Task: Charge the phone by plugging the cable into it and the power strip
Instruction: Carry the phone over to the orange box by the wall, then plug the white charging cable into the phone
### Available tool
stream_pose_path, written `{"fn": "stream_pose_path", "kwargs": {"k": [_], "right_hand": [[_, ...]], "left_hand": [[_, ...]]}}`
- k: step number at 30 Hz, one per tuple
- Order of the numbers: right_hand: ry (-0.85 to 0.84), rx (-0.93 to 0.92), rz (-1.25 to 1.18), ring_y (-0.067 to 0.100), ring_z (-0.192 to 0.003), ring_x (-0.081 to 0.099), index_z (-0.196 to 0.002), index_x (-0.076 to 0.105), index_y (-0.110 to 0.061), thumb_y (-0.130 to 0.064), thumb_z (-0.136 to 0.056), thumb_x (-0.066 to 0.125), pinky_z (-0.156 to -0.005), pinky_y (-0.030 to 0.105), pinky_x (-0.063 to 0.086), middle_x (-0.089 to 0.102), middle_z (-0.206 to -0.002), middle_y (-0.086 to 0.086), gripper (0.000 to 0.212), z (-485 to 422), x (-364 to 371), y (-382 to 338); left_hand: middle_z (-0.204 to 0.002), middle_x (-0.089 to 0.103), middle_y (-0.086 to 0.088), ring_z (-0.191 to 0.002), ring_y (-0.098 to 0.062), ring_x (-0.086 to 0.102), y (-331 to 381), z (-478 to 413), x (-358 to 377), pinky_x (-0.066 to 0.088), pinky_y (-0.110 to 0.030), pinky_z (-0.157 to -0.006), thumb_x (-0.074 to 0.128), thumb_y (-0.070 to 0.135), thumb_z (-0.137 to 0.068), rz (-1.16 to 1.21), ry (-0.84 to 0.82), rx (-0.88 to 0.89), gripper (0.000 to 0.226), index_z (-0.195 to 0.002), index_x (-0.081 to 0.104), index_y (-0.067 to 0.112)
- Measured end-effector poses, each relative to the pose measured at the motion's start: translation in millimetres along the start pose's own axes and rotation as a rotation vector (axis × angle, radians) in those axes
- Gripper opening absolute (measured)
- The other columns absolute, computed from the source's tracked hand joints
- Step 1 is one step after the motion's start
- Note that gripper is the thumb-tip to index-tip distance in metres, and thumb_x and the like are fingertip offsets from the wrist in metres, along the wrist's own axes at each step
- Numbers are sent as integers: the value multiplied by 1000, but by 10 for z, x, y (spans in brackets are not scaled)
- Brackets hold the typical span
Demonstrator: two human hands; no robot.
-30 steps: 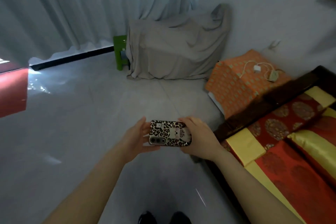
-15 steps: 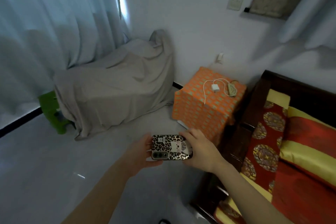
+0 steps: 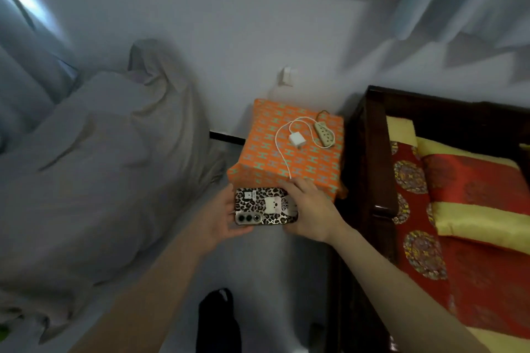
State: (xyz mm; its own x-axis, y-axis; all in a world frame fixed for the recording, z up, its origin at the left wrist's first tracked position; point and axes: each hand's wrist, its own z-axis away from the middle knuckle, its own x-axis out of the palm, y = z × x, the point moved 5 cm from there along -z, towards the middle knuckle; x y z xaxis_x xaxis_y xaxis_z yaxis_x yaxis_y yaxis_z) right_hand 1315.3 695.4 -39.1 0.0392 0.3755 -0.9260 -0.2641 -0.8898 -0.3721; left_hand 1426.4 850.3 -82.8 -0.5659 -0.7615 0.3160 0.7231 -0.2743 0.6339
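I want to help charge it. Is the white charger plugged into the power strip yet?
Not yet. The white charger lies loose on the orange box, beside the power strip, not in its sockets.

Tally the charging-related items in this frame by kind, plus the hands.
Phone: 1
White charger brick: 1
White cable: 1
Power strip: 1
Hands: 2, left hand and right hand
Total: 6

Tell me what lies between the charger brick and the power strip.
In the head view, one loop of white cable on the orange cloth separates the brick from the strip.
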Motion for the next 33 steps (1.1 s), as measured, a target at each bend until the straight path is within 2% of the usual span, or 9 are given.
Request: {"fn": "stream_pose_path", "kwargs": {"k": [4,8,12,15,19,20,23,26,33], "right_hand": [[56,153,0,25,-120,44,-136,40,-23,-40,-60,78,-94,46,41,47,-128,1,87,-597,-25,244],[77,269,14,26,-118,47,-134,42,-22,-46,-59,80,-95,43,43,49,-127,1,87,-1086,-91,548],[90,324,-7,30,-116,46,-134,41,-22,-41,-59,75,-92,42,39,48,-128,3,84,-1541,-113,933],[83,349,-30,29,-119,44,-135,42,-19,-35,-59,79,-94,42,39,48,-129,4,86,-1909,-89,1256],[46,354,-49,29,-121,44,-135,44,-15,-33,-61,80,-97,43,38,49,-128,6,85,-2423,40,1758],[38,349,-43,29,-122,43,-136,43,-15,-33,-61,80,-98,44,39,49,-128,6,85,-2482,42,1802],[22,367,-52,32,-120,45,-135,44,-15,-38,-61,80,-99,47,40,50,-128,8,86,-2786,141,2121],[14,367,-69,32,-116,48,-133,46,-15,-42,-60,80,-95,50,43,51,-125,8,85,-3015,267,2342],[74,378,-135,28,-113,50,-130,49,-13,-46,-61,74,-91,48,47,53,-122,8,81,-3373,579,2659]], "left_hand": [[-99,70,-4,-92,-24,65,670,-629,47,54,-40,-73,37,49,-93,-145,-75,-39,39,-98,65,22],[-101,66,-7,-91,-25,63,1137,-1201,172,53,-42,-75,36,48,-94,-196,-129,-96,40,-101,63,19],[-103,65,-7,-91,-23,63,1471,-1807,317,54,-41,-70,39,49,-93,-234,-143,-141,44,-116,58,17],[-109,65,-8,-97,-26,63,1664,-2295,400,56,-43,-74,40,50,-93,-232,-152,-164,48,-120,58,15],[-104,67,-7,-87,-23,65,1839,-3009,490,58,-32,-53,39,49,-93,-243,-121,-174,46,-117,60,15],[-102,67,-7,-85,-22,65,1856,-3100,489,56,-31,-53,37,49,-94,-240,-120,-164,46,-116,60,16],[-99,70,-4,-82,-20,68,1902,-3568,497,54,-32,-59,34,52,-93,-252,-121,-171,47,-110,62,19],[-91,76,3,-79,-15,72,1943,-3910,464,56,-31,-57,38,54,-91,-252,-132,-176,43,-103,66,23],[-104,73,4,-99,-17,65,1972,-4443,354,55,-36,-72,47,53,-88,-211,-190,-176,44,-116,64,24]]}}
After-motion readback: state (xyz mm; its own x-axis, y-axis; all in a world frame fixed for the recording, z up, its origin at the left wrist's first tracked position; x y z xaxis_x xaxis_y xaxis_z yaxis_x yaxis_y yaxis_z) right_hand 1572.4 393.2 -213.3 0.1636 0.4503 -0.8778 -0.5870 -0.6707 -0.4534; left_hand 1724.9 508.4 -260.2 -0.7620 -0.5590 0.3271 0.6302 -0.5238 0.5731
